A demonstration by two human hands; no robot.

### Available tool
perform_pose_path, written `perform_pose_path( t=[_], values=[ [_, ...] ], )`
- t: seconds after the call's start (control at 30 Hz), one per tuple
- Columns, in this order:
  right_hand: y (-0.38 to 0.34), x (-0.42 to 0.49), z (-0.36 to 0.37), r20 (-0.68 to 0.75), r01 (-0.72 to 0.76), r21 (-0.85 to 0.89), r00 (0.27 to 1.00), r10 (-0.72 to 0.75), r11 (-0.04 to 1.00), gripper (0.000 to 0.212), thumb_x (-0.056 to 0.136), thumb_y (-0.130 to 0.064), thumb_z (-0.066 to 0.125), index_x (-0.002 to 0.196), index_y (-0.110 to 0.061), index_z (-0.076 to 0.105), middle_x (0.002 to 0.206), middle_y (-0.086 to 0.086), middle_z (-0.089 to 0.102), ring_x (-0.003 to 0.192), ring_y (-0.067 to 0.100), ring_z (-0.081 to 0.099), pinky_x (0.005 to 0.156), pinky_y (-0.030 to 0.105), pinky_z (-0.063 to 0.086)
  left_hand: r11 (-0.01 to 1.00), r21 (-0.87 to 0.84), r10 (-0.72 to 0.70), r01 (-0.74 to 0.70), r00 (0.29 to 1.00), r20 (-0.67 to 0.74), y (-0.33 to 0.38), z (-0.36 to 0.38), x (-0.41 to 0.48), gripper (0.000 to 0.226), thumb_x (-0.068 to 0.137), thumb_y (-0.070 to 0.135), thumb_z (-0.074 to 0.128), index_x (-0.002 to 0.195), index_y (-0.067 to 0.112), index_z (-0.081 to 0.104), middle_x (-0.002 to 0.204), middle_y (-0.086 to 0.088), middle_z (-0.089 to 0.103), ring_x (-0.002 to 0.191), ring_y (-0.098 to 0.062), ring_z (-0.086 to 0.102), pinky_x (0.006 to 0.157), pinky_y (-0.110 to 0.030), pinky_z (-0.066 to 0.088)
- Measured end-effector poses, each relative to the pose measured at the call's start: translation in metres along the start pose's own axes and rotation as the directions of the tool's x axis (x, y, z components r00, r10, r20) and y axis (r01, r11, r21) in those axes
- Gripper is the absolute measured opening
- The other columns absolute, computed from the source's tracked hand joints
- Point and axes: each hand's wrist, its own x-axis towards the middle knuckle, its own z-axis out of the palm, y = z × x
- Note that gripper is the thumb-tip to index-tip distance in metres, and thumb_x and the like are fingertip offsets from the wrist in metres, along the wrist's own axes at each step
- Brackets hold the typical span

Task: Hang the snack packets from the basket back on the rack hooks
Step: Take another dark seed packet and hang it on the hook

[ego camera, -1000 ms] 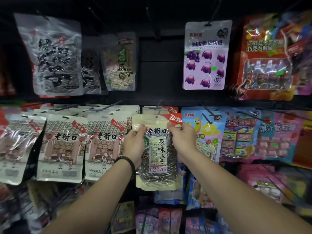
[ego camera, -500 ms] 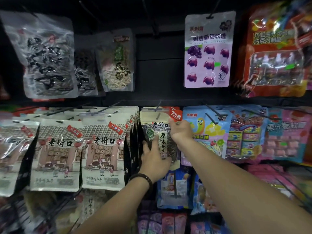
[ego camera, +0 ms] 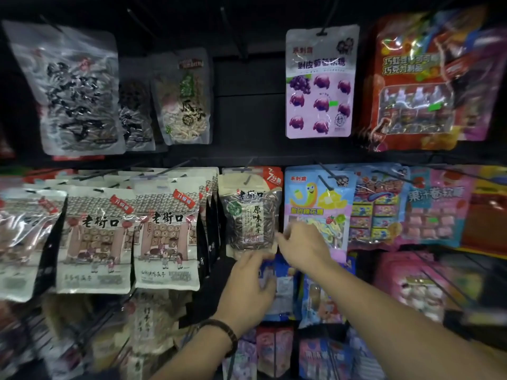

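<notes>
A beige sunflower-seed packet [ego camera: 251, 215] with a clear window hangs on a hook [ego camera: 248, 175] in the middle row of the rack. Just under its bottom edge is my left hand [ego camera: 248, 286], which wears a dark bracelet; its thumb touches that edge and its fingers are loosely curled, holding nothing. My right hand [ego camera: 306, 249] reaches in from the right, with its fingertips at the packet's lower right side. The basket is out of view.
Several beige packets [ego camera: 167, 234] hang in rows to the left. A blue and yellow candy packet [ego camera: 318, 198] hangs to the right. The top row holds a grape candy packet [ego camera: 321, 83] and a bare hook [ego camera: 233, 31]. More packets hang below.
Both hands pushed the seed packet back along the hook. They then slid down from its top corners to its lower edge, and it now hangs free.
</notes>
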Motion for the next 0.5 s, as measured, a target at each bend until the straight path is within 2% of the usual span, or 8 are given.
perform_pose_path(
  t=[0.07,0.13,0.23,0.37,0.43,0.5],
  values=[
    [0.018,-0.043,0.008,0.049,0.021,0.022,0.999,-0.022,1.000,0.024,0.103,-0.044,0.058,0.089,-0.025,0.065,0.081,-0.001,0.070,0.076,0.021,0.068,0.065,0.038,0.057,0.992,0.089,0.087,-0.087,0.996,-0.006,0.002,0.007,-0.035,0.028,0.101,0.029,0.061,0.128,0.036,0.059,0.128,0.019,0.054,0.122,-0.006,0.054,0.103,-0.026,0.049],
    [0.041,-0.088,0.023,0.070,0.057,-0.039,0.996,-0.054,0.998,0.023,0.100,-0.047,0.057,0.087,-0.028,0.060,0.081,-0.005,0.070,0.077,0.020,0.067,0.061,0.035,0.049,0.980,0.112,0.165,-0.167,0.986,0.025,0.000,0.022,-0.076,0.025,0.097,0.029,0.060,0.121,0.036,0.060,0.122,0.019,0.057,0.114,-0.009,0.057,0.097,-0.030,0.051],
    [0.080,-0.154,0.054,0.078,0.077,-0.036,0.994,-0.074,0.996,0.024,0.096,-0.050,0.056,0.085,-0.029,0.058,0.077,-0.004,0.072,0.079,0.021,0.068,0.065,0.037,0.052,0.972,0.114,0.187,-0.204,0.972,0.146,-0.016,0.058,-0.141,0.023,0.094,0.029,0.062,0.115,0.037,0.060,0.114,0.016,0.059,0.107,-0.014,0.061,0.091,-0.037,0.054],
    [0.144,-0.233,0.102,0.183,-0.057,0.028,0.982,0.051,0.998,0.028,0.092,-0.042,0.068,0.072,-0.035,0.049,0.067,-0.010,0.067,0.071,0.015,0.069,0.061,0.033,0.048,0.979,0.136,0.092,-0.151,0.927,0.363,-0.045,0.110,-0.224,0.025,0.092,0.032,0.058,0.116,0.035,0.063,0.116,0.014,0.059,0.110,-0.016,0.061,0.097,-0.032,0.051],
    [0.178,-0.272,0.129,0.246,-0.169,0.032,0.957,0.157,0.985,0.026,0.087,-0.042,0.074,0.070,-0.038,0.053,0.065,-0.013,0.065,0.073,0.013,0.071,0.065,0.032,0.055,0.977,0.181,0.015,-0.113,0.883,0.469,-0.062,0.134,-0.260,0.031,0.090,0.035,0.054,0.120,0.032,0.063,0.119,0.008,0.061,0.110,-0.022,0.062,0.095,-0.040,0.053],
    [0.215,-0.312,0.159,0.322,-0.301,0.018,0.904,0.279,0.954,0.024,0.085,-0.037,0.079,0.072,-0.034,0.059,0.068,-0.011,0.067,0.076,0.014,0.072,0.069,0.031,0.056,0.971,0.214,-0.029,-0.108,0.832,0.555,-0.080,0.161,-0.293,0.039,0.086,0.037,0.051,0.121,0.029,0.065,0.122,0.003,0.065,0.108,-0.029,0.066,0.091,-0.043,0.056]
  ],
)
